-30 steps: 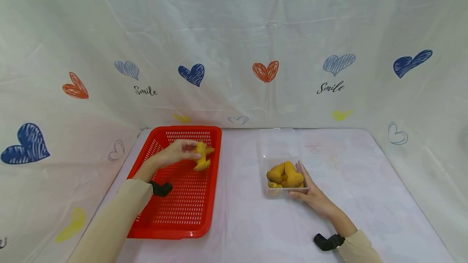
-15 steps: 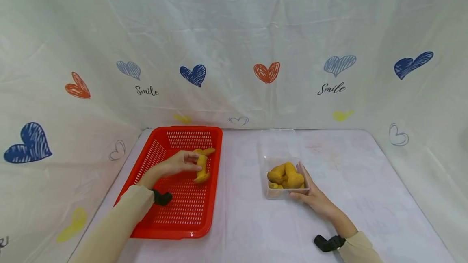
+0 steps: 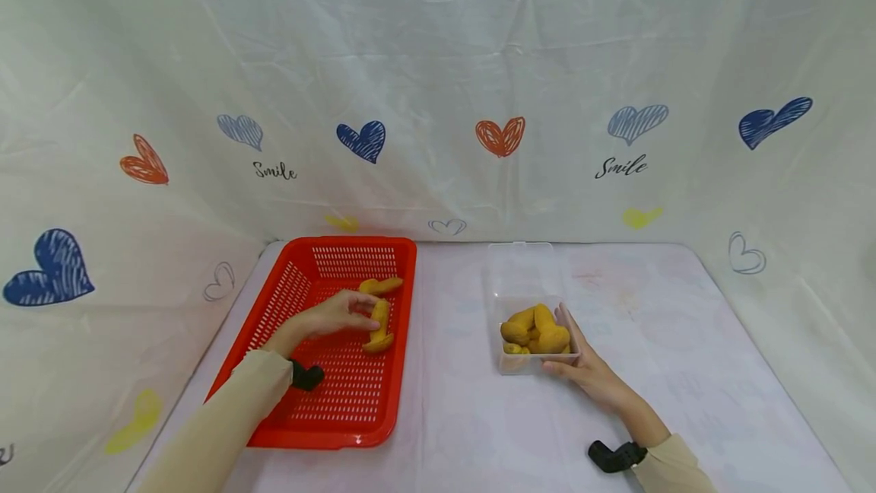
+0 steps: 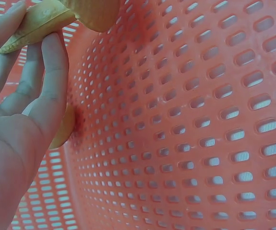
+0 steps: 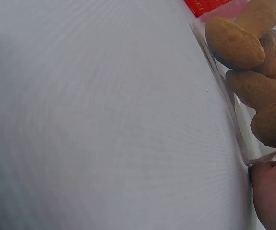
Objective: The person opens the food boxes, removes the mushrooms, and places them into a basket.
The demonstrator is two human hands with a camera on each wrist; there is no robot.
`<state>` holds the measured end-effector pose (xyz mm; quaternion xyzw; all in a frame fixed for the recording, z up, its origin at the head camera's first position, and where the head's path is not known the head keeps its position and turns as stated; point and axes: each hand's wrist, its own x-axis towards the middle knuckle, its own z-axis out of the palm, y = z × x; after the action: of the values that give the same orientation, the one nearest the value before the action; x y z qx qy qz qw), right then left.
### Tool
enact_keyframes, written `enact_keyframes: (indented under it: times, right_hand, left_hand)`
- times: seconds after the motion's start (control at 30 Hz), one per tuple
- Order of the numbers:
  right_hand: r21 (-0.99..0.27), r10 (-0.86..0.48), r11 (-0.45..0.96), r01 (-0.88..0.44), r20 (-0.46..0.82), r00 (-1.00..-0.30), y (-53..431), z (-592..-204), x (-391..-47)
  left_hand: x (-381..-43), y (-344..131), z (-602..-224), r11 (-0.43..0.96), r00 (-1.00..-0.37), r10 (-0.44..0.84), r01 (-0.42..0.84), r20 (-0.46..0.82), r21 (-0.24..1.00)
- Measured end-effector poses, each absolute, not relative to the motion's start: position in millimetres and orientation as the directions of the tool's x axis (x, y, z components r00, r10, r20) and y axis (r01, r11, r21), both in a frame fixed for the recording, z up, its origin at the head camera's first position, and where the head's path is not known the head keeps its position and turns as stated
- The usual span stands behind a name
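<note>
In the head view my left hand (image 3: 335, 314) pinches a yellow mushroom (image 3: 379, 326) by its stem, inside the red basket (image 3: 404, 356). The mushroom's cap points toward the near side. Behind it a second mushroom (image 3: 381, 285) lies near the basket's right wall. The left wrist view shows the held mushroom (image 4: 42, 21) between thumb and fingertips. On the right, my right hand (image 3: 582, 367) grips the near right corner of a clear plastic box (image 3: 516, 364), thumb at the front and fingers along the side. Several mushrooms (image 5: 234, 43) fill the box.
The clear box's lid (image 3: 520, 265) lies folded back behind it, toward the back edge of the white table (image 3: 458, 417). A white curtain printed with hearts (image 3: 438, 82) rises behind and at the sides. The basket's slotted walls surround my left hand.
My left hand has come down and toward me with the mushroom, away from the second one, which now shows more fully. The right hand stays at the box.
</note>
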<state>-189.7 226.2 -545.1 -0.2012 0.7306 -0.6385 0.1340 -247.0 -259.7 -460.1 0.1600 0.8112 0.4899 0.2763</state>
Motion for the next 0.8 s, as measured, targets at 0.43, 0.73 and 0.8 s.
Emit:
enact_keyframes:
  times: [0.43,0.73,0.8]
  right_hand:
    - [-0.991,-0.471,0.080,-0.110,0.059,-0.880,225.5,-542.0,-188.2]
    - [-0.990,-0.468,0.079,-0.115,0.065,-0.881,226.4,-544.1,-189.2]
    - [-0.990,-0.470,0.080,-0.116,0.065,-0.880,226.9,-545.2,-189.6]
  left_hand:
    - [-247.9,-254.4,-463.0,0.481,-0.792,0.534,-0.004,-0.296,0.877]
    - [-247.7,-254.1,-458.9,0.545,-0.826,0.472,-0.002,-0.309,0.838]
    - [-247.9,-254.7,-457.6,0.558,-0.836,0.461,0.012,-0.298,0.830]
